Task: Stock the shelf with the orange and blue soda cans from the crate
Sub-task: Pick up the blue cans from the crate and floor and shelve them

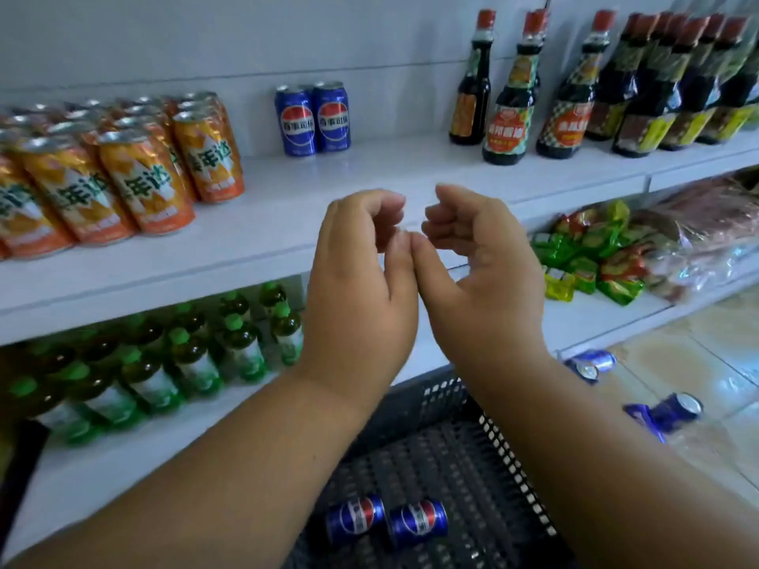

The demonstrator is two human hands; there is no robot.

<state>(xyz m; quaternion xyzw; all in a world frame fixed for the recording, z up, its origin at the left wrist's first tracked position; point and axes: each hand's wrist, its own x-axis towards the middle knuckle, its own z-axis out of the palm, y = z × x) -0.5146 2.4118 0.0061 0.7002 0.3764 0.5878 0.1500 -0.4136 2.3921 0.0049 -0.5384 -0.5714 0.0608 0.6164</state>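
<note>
Crate [509, 466]: dark perforated plastic, nearest item, low in view beneath both forearms. Holds two blue soda cans [388, 520], lying on their sides, side by side, long axes running roughly left to right, tops toward the right.

Loose cans [673, 410]: two further blue ones on the tiled floor just right of the crate, also on their sides.

Hands: left hand [361, 277] and right hand [484, 260] raised together in front of the shelf edge, fingers loosely curled, thumbs touching, neither holding anything.

Relation for the coming move: the crated cans lie directly below and nearer the person than the hands, roughly between the two forearms; neither hand looks clearly nearer. A downward, backward reach seems needed, and each can must be turned upright.

Shelf [287, 211]: white, bare stretch directly behind the hands.

Orange soda cans [143, 174]: upright block, shelf left.

Blue pair [314, 117]: upright at shelf back.

Sauce bottles [575, 88]: shelf right.

Green bottles [185, 355]: lower shelf
</note>
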